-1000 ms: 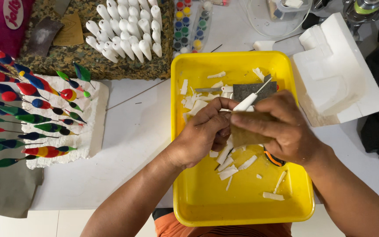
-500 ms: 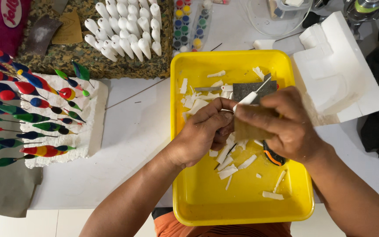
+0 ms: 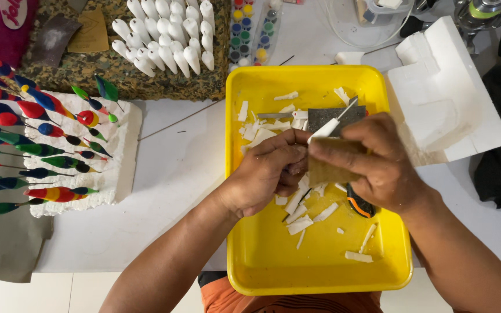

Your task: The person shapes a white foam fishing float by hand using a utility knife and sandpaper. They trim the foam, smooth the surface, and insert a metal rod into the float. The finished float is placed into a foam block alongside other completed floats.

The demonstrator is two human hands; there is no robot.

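Over a yellow tray (image 3: 262, 266), my left hand (image 3: 265, 174) pinches a slim white float body on a thin wire (image 3: 329, 126), its tip pointing up and right. My right hand (image 3: 378, 162) presses a folded piece of tan sandpaper (image 3: 329, 168) against that float. Both hands touch each other above the tray's middle. White foam shavings (image 3: 300, 223) lie scattered in the tray, along with a grey sanding sheet (image 3: 331, 116) and a black and orange tool (image 3: 359, 206) partly hidden under my right hand.
A white foam block (image 3: 120, 168) at left holds several painted floats (image 3: 47, 130) on wires. Unpainted white float bodies (image 3: 166, 35) stand on a speckled pad behind. Small paint pots (image 3: 250, 29), a big white foam piece (image 3: 442, 93) and a clear container (image 3: 372, 23) sit at the back.
My right hand with the sandpaper has slid a little down the white float, and the float's tip has dipped slightly. My left hand holds its place.
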